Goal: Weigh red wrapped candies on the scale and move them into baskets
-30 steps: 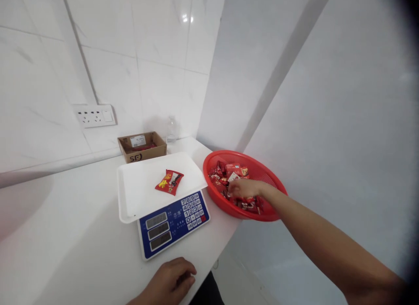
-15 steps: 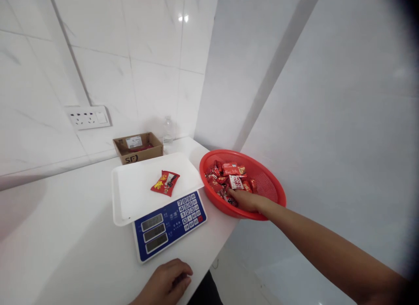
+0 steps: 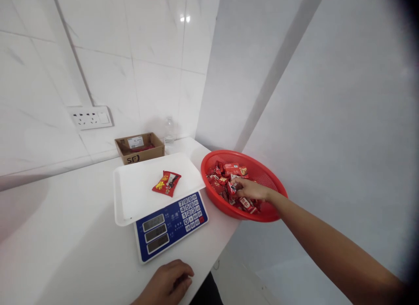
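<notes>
Indoors, white counter (image 3: 65, 235) meets tiled wall (image 3: 137, 77); right hand (image 3: 252, 190) pinches packets (image 3: 229, 187), left hand (image 3: 168, 283) curled loosely

Just one head-worn camera here, looking forward and down from close above the white bench (image 3: 65, 252), facing the tiled corner wall (image 3: 137, 77), with both of the person's arms reaching in from below.

Your left hand (image 3: 168, 285) is cut off by the bottom edge — the scale's displays (image 3: 156, 231) are unreadable, and your right hand (image 3: 253, 191) hides its grip among the packets (image 3: 229, 182).
</notes>
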Motion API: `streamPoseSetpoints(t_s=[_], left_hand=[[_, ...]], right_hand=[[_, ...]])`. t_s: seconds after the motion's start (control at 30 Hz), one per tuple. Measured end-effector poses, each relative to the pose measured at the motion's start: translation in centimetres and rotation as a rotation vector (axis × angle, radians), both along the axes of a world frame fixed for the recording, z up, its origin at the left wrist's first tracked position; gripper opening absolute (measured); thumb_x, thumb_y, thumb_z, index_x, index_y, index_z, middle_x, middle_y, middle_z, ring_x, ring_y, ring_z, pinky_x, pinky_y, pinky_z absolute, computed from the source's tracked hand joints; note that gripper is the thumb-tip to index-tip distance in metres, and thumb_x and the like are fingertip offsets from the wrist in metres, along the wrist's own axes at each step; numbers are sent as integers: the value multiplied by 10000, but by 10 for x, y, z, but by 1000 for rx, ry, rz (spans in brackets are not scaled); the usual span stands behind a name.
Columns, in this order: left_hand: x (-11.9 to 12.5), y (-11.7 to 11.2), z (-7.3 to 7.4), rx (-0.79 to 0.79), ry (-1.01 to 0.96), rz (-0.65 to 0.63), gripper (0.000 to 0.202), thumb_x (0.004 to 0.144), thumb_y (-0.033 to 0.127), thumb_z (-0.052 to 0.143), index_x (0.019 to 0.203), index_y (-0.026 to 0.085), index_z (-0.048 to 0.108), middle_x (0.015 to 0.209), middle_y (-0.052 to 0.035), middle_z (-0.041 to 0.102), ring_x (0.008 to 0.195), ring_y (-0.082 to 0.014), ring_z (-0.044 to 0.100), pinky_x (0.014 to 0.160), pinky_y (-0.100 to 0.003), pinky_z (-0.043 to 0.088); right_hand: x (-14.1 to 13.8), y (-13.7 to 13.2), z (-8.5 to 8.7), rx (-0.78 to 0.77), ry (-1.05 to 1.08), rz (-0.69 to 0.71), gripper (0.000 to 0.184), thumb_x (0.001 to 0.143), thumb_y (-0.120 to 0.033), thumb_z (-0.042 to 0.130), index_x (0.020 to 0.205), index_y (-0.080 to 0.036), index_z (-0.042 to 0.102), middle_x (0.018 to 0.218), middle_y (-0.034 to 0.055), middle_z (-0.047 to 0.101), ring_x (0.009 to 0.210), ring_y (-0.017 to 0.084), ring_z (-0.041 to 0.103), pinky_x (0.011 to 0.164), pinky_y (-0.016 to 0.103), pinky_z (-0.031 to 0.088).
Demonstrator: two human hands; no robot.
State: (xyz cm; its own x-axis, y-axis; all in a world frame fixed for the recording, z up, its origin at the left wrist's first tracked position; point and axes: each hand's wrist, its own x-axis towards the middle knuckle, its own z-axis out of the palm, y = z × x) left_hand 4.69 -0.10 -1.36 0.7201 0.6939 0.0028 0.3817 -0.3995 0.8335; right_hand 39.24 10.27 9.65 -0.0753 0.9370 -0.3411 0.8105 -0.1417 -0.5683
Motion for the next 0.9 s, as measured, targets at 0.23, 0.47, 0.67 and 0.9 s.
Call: streamPoseSetpoints(t_s=[0.23, 0.47, 0.67, 0.9], left_hand=[[0, -1, 1, -18, 4, 4, 201, 845, 245, 440, 935, 203, 614, 867, -42, 649, 758, -135, 595, 675, -205, 441], [2, -3, 14, -59, 19, 52, 183, 839, 250, 452, 903, 208, 618, 876, -22, 649, 787, -135, 590, 717, -215, 435], [0, -9, 17, -25, 11, 72, 184, 834, 251, 455, 896, 212, 623, 892, -13, 653, 791, -138, 585, 724, -224, 430], [1, -11, 16, 22, 2, 103, 179, 822, 231, 458, 882, 208, 625, 875, -12, 660, 779, -136, 585, 716, -221, 430]], right_hand=[[-15, -11, -1, -175, -214, 139, 734, 629, -243, 634, 1334, -212, 432, 988, 95, 674, 864, 246, 632, 718, 333, 483], [-33, -3, -28, -113, -360, 51, 786, 712, -288, 581, 1429, -216, 266, 1434, 129, 348, 1279, 319, 364, 1003, 442, 313], [-37, -2, -34, -33, -379, -49, 621, 803, -357, 494, 1386, -199, 349, 1327, 157, 487, 1155, 319, 502, 909, 416, 391], [-33, -9, -14, 53, -309, -7, 608, 640, -87, 566, 1234, -193, 495, 896, 79, 692, 764, 241, 645, 689, 311, 459]])
